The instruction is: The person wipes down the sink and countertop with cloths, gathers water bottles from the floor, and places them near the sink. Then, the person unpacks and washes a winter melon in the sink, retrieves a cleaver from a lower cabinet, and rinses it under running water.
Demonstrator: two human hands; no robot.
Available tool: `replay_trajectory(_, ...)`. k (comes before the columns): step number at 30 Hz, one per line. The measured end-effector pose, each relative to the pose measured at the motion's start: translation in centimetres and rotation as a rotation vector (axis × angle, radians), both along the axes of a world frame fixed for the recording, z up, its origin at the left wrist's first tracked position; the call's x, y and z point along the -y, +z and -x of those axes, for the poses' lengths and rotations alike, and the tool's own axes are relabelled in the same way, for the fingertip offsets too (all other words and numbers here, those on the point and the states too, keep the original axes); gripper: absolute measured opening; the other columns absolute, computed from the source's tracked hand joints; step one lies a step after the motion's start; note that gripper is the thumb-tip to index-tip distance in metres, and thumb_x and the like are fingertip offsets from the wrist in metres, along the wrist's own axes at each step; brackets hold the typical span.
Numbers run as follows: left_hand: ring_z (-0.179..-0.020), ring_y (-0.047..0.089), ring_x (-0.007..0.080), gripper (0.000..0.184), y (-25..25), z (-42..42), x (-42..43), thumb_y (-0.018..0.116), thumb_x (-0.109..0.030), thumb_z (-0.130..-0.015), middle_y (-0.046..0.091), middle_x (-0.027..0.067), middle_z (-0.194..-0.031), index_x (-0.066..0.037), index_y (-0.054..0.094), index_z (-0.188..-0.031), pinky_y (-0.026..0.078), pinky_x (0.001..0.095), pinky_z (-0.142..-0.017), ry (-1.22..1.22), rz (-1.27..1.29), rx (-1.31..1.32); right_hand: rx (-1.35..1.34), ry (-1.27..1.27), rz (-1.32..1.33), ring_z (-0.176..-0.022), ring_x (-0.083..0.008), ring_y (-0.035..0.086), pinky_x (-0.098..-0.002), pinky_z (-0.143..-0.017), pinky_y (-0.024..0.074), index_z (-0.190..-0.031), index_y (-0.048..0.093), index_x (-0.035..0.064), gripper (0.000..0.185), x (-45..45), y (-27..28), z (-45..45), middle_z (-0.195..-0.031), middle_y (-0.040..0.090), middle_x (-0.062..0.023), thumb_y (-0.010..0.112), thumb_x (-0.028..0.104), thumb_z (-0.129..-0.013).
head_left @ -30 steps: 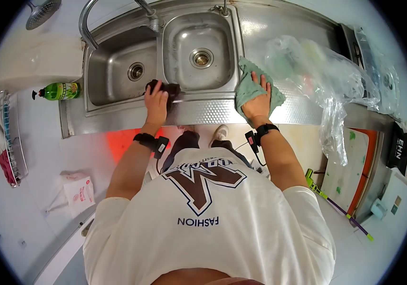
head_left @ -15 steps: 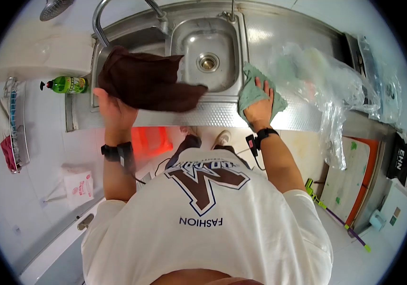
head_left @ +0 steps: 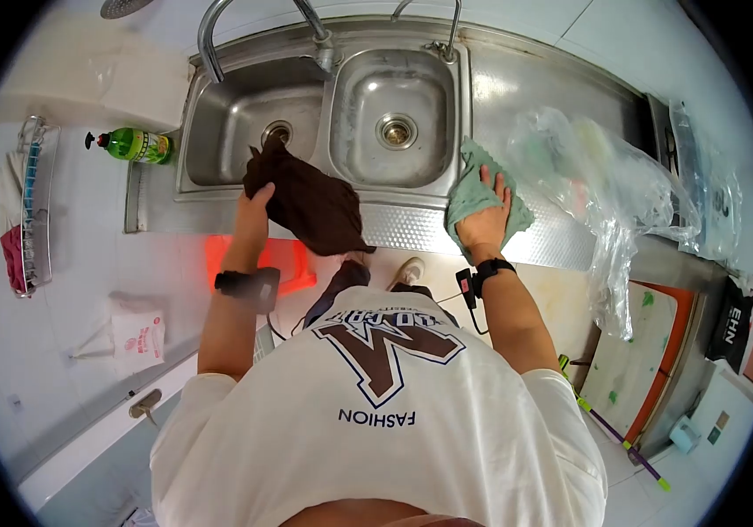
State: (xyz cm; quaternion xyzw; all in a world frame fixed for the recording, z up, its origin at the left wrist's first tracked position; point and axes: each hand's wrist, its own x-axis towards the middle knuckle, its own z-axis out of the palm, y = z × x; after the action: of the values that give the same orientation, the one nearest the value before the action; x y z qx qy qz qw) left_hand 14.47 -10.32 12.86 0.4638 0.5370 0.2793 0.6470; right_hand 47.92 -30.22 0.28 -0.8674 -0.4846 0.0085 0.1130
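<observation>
My left hand [head_left: 254, 211] is closed on the edge of a dark brown cloth [head_left: 317, 204]. The cloth hangs across the front rim of the left sink basin [head_left: 245, 97], and its lower corner reaches past the counter's front edge. On the steel counter right of the basins lies a crumpled green cloth [head_left: 468, 184]. My right hand [head_left: 485, 221] rests flat on top of it with the fingers stretched out. Part of the green cloth is hidden under that palm.
The right sink basin [head_left: 394, 79] lies between the hands. Faucets [head_left: 324, 44] rise behind. A green soap bottle [head_left: 137, 146] stands at the left. Clear plastic bags [head_left: 605, 193] spread over the right counter and hang off its edge. A red-orange stool [head_left: 293, 263] is below.
My left hand has drawn the brown cloth toward me and to the right, uncovering the left basin, and its fingers have closed on it. My right hand stays on the green cloth.
</observation>
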Motion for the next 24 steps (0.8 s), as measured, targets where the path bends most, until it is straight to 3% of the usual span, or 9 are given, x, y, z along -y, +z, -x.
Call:
replay_trajectory(2,-0.125,0.05,0.0259,0.047,0.1,0.1,1.2,0.059,-0.02,-0.093,0.052,0.0144,-0.135,0.007,0.05,-0.131,0.039,0.0358,-0.107,-0.132,-0.078,-0.161,0.0,0.006,0.004,-0.142,-0.0366,0.027,-0.0478,-0.118,0.0155,-0.135,0.054,0.0153,0.053,0.1,-0.1,-0.1,-0.153,0.038,-0.0063,0.047,0.039,-0.088)
replay_trajectory(4,-0.136,0.036,0.0352,0.066,-1.4,-0.3,3.2,0.066,-0.03,-0.087,0.038,0.0217,-0.148,0.001,0.045,-0.14,0.029,0.0432,-0.113,-0.701,-0.558,-0.429,-0.004,0.01,0.011,-0.142,-0.037,0.027,-0.048,-0.118,0.0156,-0.135,0.054,0.0151,0.053,0.1,0.0,-0.1,-0.153,0.038,-0.0066,0.047,0.039,-0.088)
replay_trajectory(5,-0.136,0.036,0.0352,0.066,-2.1,-0.6,3.6,0.066,-0.03,-0.087,0.038,0.0217,-0.148,0.001,0.045,-0.14,0.029,0.0432,-0.113,-0.699,-0.555,-0.427,-0.014,0.008,0.012,-0.142,-0.0372,0.027,-0.0482,-0.117,0.0159,-0.135,0.054,0.0141,0.054,0.1,0.2,0.0,-0.153,0.038,-0.0068,0.047,0.039,-0.088)
replay_trajectory(7,-0.144,0.019,0.0406,0.076,-3.6,-1.1,4.3,0.071,-0.042,-0.081,0.021,0.0241,-0.156,-0.01,0.043,-0.145,0.02,0.05,-0.115,-0.909,-0.646,-0.607,-0.023,0.009,0.015,-0.142,-0.0374,0.027,-0.0485,-0.117,0.0162,-0.135,0.054,0.0131,0.054,0.1,0.4,0.0,-0.153,0.038,-0.0069,0.048,0.039,-0.088)
replay_trajectory(11,-0.143,0.019,0.0432,0.076,-8.5,-3.8,7.2,0.069,-0.051,-0.08,0.02,0.0216,-0.157,-0.022,0.043,-0.146,0.019,0.0616,-0.111,-0.91,-0.959,-0.772,-0.015,0.028,0.013,-0.141,-0.0371,0.027,-0.0485,-0.117,0.0172,-0.136,0.052,0.0096,0.056,0.3,0.5,0.2,-0.153,0.036,-0.0068,0.051,0.037,-0.087)
replay_trajectory(14,-0.143,0.02,0.0416,0.071,-10.0,-4.7,7.3,0.066,-0.051,-0.082,0.021,0.0186,-0.157,-0.022,0.045,-0.144,0.019,0.0633,-0.11,-0.861,-1.083,-0.917,0.002,0.028,-0.006,-0.141,-0.0374,0.027,-0.049,-0.117,0.0167,-0.136,0.052,0.0105,0.057,0.3,-0.2,0.0,-0.153,0.037,-0.0066,0.052,0.037,-0.087)
replay_trajectory(20,-0.143,0.023,0.0391,0.073,-12.7,-5.4,2.0,0.057,-0.054,-0.088,0.026,0.0199,-0.156,-0.011,0.042,-0.144,0.017,0.0623,-0.112,-0.481,-1.047,-1.193,-0.007,0.047,0.039,-0.142,-0.0386,0.026,-0.0497,-0.117,0.0162,-0.137,0.052,0.01,0.058,0.2,0.5,-0.1,-0.153,0.036,-0.0071,0.051,0.038,-0.086)
replay_trajectory(22,-0.142,0.027,0.0387,0.078,-13.5,-6.1,-1.1,0.052,-0.06,-0.089,0.028,0.022,-0.154,-0.007,0.041,-0.144,0.022,0.0598,-0.112,-0.325,-0.885,-1.338,0.013,0.037,0.06,-0.142,-0.0387,0.026,-0.0502,-0.117,0.0157,-0.138,0.051,0.0099,0.059,0.0,0.3,0.0,-0.153,0.036,-0.0072,0.051,0.038,-0.086)
replay_trajectory(24,-0.137,0.035,0.0378,0.083,-12.8,-7.5,-4.5,0.048,-0.065,-0.089,0.039,0.0243,-0.147,-0.002,0.041,-0.142,0.028,0.0591,-0.108,-0.388,-0.648,-1.282,0.014,0.032,0.074,-0.142,-0.0387,0.026,-0.0504,-0.117,0.0156,-0.138,0.05,0.0091,0.06,0.0,-0.1,0.1,-0.154,0.036,-0.0073,0.051,0.038,-0.086)
